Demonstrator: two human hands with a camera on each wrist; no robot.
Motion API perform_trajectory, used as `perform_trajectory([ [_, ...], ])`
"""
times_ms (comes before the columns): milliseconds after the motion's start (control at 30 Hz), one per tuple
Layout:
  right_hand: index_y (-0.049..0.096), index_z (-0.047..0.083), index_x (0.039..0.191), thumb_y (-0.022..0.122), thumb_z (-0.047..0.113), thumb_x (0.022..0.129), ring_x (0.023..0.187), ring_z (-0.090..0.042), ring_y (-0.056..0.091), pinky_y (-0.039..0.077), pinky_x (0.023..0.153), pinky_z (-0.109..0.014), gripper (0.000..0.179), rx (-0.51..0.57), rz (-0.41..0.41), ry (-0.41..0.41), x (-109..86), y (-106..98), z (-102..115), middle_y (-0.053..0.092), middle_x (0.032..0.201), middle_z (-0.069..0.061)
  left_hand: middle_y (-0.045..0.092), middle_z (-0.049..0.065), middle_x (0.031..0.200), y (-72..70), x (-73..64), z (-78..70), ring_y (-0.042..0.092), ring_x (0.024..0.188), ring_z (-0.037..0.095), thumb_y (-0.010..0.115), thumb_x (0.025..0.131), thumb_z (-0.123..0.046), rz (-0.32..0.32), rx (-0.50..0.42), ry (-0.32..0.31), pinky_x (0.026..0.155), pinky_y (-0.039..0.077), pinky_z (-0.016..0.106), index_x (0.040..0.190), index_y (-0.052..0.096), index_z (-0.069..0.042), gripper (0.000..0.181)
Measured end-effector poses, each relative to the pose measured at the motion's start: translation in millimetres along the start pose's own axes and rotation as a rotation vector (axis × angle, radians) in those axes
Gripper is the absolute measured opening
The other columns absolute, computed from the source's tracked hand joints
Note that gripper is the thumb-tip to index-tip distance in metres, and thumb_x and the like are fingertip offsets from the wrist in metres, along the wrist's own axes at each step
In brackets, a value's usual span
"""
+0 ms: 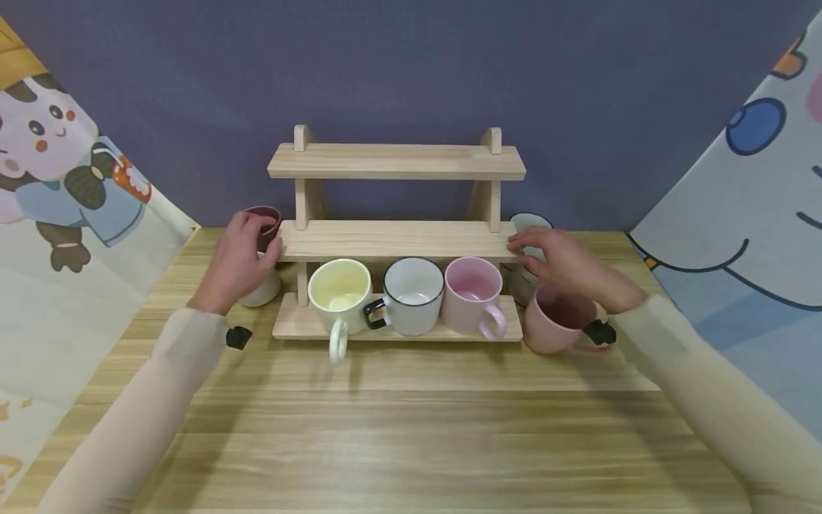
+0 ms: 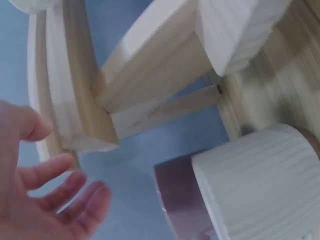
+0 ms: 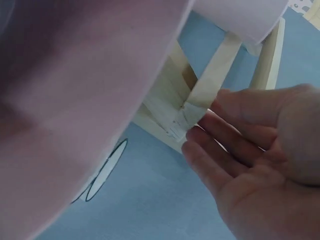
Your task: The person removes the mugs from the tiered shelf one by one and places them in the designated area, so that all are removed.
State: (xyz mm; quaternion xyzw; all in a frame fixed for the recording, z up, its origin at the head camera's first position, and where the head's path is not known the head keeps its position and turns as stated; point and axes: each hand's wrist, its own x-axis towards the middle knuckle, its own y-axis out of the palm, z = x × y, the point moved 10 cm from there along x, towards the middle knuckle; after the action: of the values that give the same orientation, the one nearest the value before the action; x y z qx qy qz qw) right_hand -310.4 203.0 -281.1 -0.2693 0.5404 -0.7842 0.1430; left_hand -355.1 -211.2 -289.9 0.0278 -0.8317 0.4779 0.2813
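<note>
A three-tier wooden rack [image 1: 398, 239] stands on the table. My left hand [image 1: 239, 258] is at the left end of its middle shelf, near a dark red cup [image 1: 272, 232] and a white mug [image 1: 262, 291]. In the left wrist view that hand [image 2: 55, 200] has loosely bent fingers beside the shelf, holding nothing. At the opposite end, my right hand [image 1: 565, 264] has its fingertips against or very near the shelf end, as the right wrist view shows [image 3: 250, 145]. Below it are a black-rimmed white mug [image 1: 529, 221] and a pink mug [image 1: 555, 325].
On the bottom shelf sit a pale yellow mug [image 1: 340, 293], a white mug with black handle [image 1: 414, 296] and a light pink mug [image 1: 472, 296]; the yellow mug's handle juts past the front edge. A dark blue backdrop [image 1: 398, 71] rises behind the rack.
</note>
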Motion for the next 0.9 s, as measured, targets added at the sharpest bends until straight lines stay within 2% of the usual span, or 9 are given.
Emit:
perform_trajectory([
  [100, 0.067, -0.004, 0.107, 0.066, -0.007, 0.083, 0.104, -0.035, 0.058, 0.044, 0.088, -0.049, 0.024, 0.004, 0.007, 0.009, 1.4, -2, 0, 0.063, 0.113, -0.019, 0.048, 0.023, 0.104, -12.8, -2.8, -16.8, 0.047, 0.095, 0.037, 0.058, 0.089, -0.012, -0.113, -0.018, 0.073, 0.084, 0.039, 0.047, 0.106, 0.058, 0.009, 0.027],
  [200, 0.067, -0.003, 0.107, 0.065, -0.008, 0.084, 0.103, -0.033, 0.059, 0.045, 0.087, -0.048, 0.024, 0.009, 0.016, 0.019, 2.3, -3, 0, 0.064, 0.110, -0.017, 0.048, 0.020, 0.099, -16.7, -6.9, -36.4, 0.046, 0.087, 0.032, 0.060, 0.088, -0.011, -0.118, -0.029, 0.120, 0.076, 0.038, 0.044, 0.106, 0.058, 0.008, 0.026],
  [267, 0.068, -0.003, 0.106, 0.065, -0.009, 0.083, 0.102, -0.033, 0.059, 0.045, 0.087, -0.048, 0.024, 0.013, 0.013, 0.017, 3.1, -4, 0, 0.065, 0.108, -0.017, 0.049, 0.020, 0.099, -14.5, -9.4, -48.9, 0.046, 0.084, 0.031, 0.060, 0.089, -0.013, -0.080, -0.033, 0.136, 0.073, 0.038, 0.043, 0.108, 0.058, 0.008, 0.029],
  [333, 0.068, -0.003, 0.105, 0.065, -0.009, 0.083, 0.102, -0.033, 0.059, 0.044, 0.088, -0.047, 0.023, 0.009, 0.009, 0.014, 3.9, -5, 0, 0.065, 0.106, -0.016, 0.050, 0.019, 0.101, -10.1, -12.9, -58.0, 0.048, 0.084, 0.030, 0.061, 0.090, -0.018, -0.028, -0.046, 0.125, 0.071, 0.040, 0.043, 0.111, 0.058, 0.007, 0.033],
  [500, 0.069, -0.003, 0.105, 0.065, -0.008, 0.083, 0.103, -0.033, 0.058, 0.044, 0.088, -0.047, 0.023, 0.001, 0.016, 0.018, 5.8, -5, 0, 0.066, 0.107, -0.016, 0.053, 0.018, 0.109, 2.6, -22.6, -72.2, 0.053, 0.090, 0.031, 0.064, 0.089, -0.032, 0.085, -0.064, 0.065, 0.077, 0.044, 0.046, 0.115, 0.057, 0.006, 0.046],
  [667, 0.068, -0.001, 0.108, 0.065, -0.006, 0.084, 0.106, -0.033, 0.057, 0.043, 0.090, -0.048, 0.025, -0.004, 0.035, 0.049, 6.0, -3, -2, 0.065, 0.110, -0.016, 0.053, 0.018, 0.116, 15.0, -33.3, -86.5, 0.053, 0.100, 0.034, 0.063, 0.087, -0.048, 0.192, -0.026, 0.055, 0.083, 0.043, 0.049, 0.119, 0.056, 0.005, 0.063],
  [800, 0.068, 0.000, 0.109, 0.066, -0.006, 0.084, 0.106, -0.032, 0.057, 0.043, 0.090, -0.047, 0.026, -0.008, 0.036, 0.064, 5.9, -1, -3, 0.065, 0.110, -0.014, 0.054, 0.016, 0.119, 24.0, -40.2, -94.8, 0.051, 0.106, 0.033, 0.066, 0.081, -0.055, 0.247, -0.007, 0.068, 0.087, 0.041, 0.049, 0.122, 0.056, 0.000, 0.069],
  [900, 0.068, -0.001, 0.109, 0.066, -0.006, 0.084, 0.106, -0.032, 0.057, 0.043, 0.090, -0.047, 0.026, -0.008, 0.037, 0.070, 5.7, -1, -4, 0.065, 0.110, -0.015, 0.053, 0.013, 0.121, 29.0, -43.4, -97.7, 0.051, 0.108, 0.031, 0.070, 0.075, -0.058, 0.266, 0.007, 0.072, 0.088, 0.042, 0.048, 0.125, 0.055, -0.004, 0.074],
])
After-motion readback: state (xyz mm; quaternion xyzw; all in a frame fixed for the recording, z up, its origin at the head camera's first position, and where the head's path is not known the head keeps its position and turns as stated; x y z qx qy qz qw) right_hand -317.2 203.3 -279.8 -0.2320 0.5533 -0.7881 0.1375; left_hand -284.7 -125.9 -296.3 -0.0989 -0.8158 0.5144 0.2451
